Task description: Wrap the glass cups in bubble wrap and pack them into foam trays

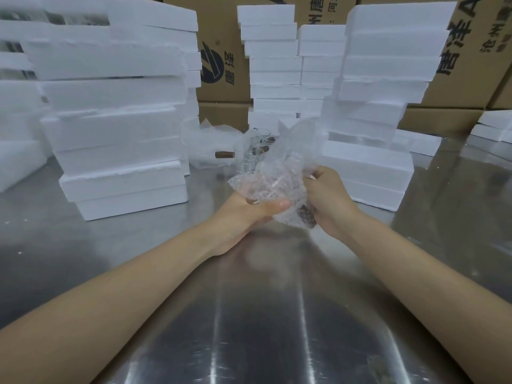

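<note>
A glass cup with a dark brown handle [307, 217] sits inside a crumpled sheet of bubble wrap [279, 173], held above the steel table. My left hand [249, 214] cups the bundle from below, thumb across the wrap. My right hand [327, 200] grips its right side by the handle. Behind the bundle stand several bare glass cups [246, 159] with brown handles, next to a loose pile of bubble wrap [213, 142]. Stacks of white foam trays [119, 151] rise on the left and more foam trays [365, 167] on the right.
The steel table [249, 314] stretches shiny towards me beneath my forearms. Tall foam stacks [274, 65] stand at the back centre. Brown cardboard boxes [219, 51] with printed writing line the rear wall. A few foam pieces [493, 128] lie at far right.
</note>
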The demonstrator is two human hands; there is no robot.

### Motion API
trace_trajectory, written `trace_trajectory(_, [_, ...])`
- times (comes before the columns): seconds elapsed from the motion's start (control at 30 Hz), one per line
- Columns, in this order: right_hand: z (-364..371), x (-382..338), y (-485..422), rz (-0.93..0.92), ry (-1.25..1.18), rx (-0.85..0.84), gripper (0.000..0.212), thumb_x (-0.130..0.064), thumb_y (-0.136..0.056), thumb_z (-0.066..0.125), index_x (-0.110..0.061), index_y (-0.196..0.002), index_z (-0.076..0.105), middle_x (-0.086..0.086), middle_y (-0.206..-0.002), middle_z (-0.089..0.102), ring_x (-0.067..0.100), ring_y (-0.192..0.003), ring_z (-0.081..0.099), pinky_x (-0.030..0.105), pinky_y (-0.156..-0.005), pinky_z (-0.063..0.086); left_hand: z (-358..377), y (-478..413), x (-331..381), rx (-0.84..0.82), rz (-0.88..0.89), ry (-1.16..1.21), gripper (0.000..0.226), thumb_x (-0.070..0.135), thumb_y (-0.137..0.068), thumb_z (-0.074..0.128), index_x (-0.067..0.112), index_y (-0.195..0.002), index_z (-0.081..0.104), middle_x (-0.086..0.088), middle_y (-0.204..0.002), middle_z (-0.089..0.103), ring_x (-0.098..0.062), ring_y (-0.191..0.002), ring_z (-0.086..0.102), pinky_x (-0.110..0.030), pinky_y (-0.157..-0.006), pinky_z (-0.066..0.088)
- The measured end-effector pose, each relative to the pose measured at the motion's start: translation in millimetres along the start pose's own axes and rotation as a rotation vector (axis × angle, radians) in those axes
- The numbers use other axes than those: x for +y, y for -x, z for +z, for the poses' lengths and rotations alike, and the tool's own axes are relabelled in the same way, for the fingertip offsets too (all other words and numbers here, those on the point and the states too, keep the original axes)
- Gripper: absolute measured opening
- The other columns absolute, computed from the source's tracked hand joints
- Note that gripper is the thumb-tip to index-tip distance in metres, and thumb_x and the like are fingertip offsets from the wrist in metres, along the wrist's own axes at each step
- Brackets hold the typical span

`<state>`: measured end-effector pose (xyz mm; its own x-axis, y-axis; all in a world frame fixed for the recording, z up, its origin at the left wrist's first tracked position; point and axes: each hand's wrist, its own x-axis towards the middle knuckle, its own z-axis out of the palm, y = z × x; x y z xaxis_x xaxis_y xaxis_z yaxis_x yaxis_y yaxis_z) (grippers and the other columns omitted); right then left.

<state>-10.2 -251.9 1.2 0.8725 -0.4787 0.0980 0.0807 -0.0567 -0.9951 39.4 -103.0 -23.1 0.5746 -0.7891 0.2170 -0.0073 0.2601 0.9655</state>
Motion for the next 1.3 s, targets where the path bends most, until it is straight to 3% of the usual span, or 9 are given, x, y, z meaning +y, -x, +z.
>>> trace_trajectory(0.07, [0, -1, -3, 0.048, -0.112, -0.022, 0.036, 0.002, -0.089, 0.055, -0.008, -0.123, 0.050, 0.013, -0.112, 0.066, 0.029, -0.092, 0.068, 0.041, -0.077, 0.058, -2, 1, 1, -0.039, -0.019, 0.012, 0.042, 0.009, -0.082, 0.070, 0.028, -0.119, 0.064, -0.005, -0.126, 0.065, -0.023, -0.119, 0.060, -0.041, -0.097, 0.051])
trace_trajectory(0.17, [-9, -3, -7, 0.159, -0.261, -0.116, 0.062, 0.008, -0.083, 0.063, -0.013, -0.133, 0.033, 0.012, -0.113, 0.065, 0.028, -0.095, 0.068, 0.040, -0.075, 0.058, -4, 1, 2, -0.073, -0.052, -0.021, 0.056, 0.017, -0.079, 0.072, 0.018, -0.132, 0.053, -0.009, -0.131, 0.061, -0.027, -0.123, 0.056, -0.049, -0.103, 0.045])
trace_trajectory(0.33, [-14, -9, -4, -0.208, 0.038, -0.141, 0.044, 0.012, -0.073, 0.070, -0.006, -0.114, 0.064, 0.008, -0.105, 0.073, 0.020, -0.095, 0.071, 0.038, -0.080, 0.059, 2, 2, 2, 0.009, -0.072, -0.029, 0.047, 0.011, -0.081, 0.071, 0.015, -0.127, 0.056, -0.010, -0.124, 0.066, -0.028, -0.115, 0.062, -0.045, -0.098, 0.050])
trace_trajectory(0.53, [-14, -8, -1, -0.181, 0.119, -0.304, 0.017, -0.026, -0.075, 0.056, -0.018, -0.084, 0.068, -0.004, -0.084, 0.073, 0.013, -0.082, 0.069, 0.027, -0.076, 0.049, 3, 1, 1, 0.199, -0.001, 0.029, 0.043, 0.007, -0.084, 0.069, 0.011, -0.126, 0.059, -0.010, -0.122, 0.067, -0.027, -0.114, 0.063, -0.047, -0.101, 0.046])
trace_trajectory(0.7, [-3, -8, 6, -0.153, 0.365, -0.351, 0.068, -0.081, -0.078, 0.029, -0.022, -0.084, 0.064, 0.003, -0.066, 0.058, 0.017, -0.053, 0.047, 0.028, -0.058, 0.038, 2, 0, -2, 0.240, 0.046, -0.054, 0.042, 0.010, -0.082, 0.074, 0.016, -0.122, 0.061, -0.003, -0.116, 0.070, -0.020, -0.111, 0.064, -0.040, -0.094, 0.050])
trace_trajectory(0.9, [-10, -11, 3, 0.000, 0.106, -0.307, 0.018, -0.017, -0.097, 0.046, -0.011, -0.096, 0.063, 0.003, -0.059, 0.055, 0.013, -0.041, 0.038, 0.019, -0.042, 0.024, 4, 1, -2, 0.140, 0.121, -0.042, 0.053, 0.005, -0.075, 0.074, 0.011, -0.125, 0.058, -0.009, -0.120, 0.067, -0.024, -0.114, 0.063, -0.035, -0.095, 0.051])
trace_trajectory(1.03, [-6, -8, 8, -0.012, 0.003, -0.191, 0.022, 0.007, -0.085, 0.058, -0.009, -0.092, 0.072, 0.012, -0.085, 0.072, 0.024, -0.064, 0.065, 0.036, -0.059, 0.050, 5, 1, -1, 0.116, 0.131, -0.043, 0.056, 0.004, -0.075, 0.073, 0.008, -0.128, 0.056, -0.014, -0.124, 0.065, -0.028, -0.118, 0.060, -0.047, -0.104, 0.044])
trace_trajectory(1.17, [-5, -7, 0, 0.055, -0.169, -0.103, 0.049, 0.014, -0.084, 0.058, -0.017, -0.119, 0.044, 0.009, -0.109, 0.066, 0.022, -0.087, 0.067, 0.033, -0.067, 0.059, 6, 2, 0, 0.115, 0.106, -0.034, 0.063, 0.002, -0.072, 0.074, 0.005, -0.131, 0.053, -0.015, -0.127, 0.063, -0.030, -0.120, 0.058, -0.051, -0.107, 0.040])
trace_trajectory(1.3, [-14, -13, 8, 0.037, 0.100, -0.490, 0.036, 0.013, -0.092, 0.045, -0.015, -0.113, 0.055, -0.006, -0.078, 0.072, 0.004, -0.067, 0.068, 0.018, -0.053, 0.054, 7, 3, 3, -0.008, 0.082, -0.086, 0.075, -0.001, -0.072, 0.071, 0.004, -0.141, 0.041, -0.018, -0.132, 0.058, -0.030, -0.123, 0.056, -0.046, -0.106, 0.043])
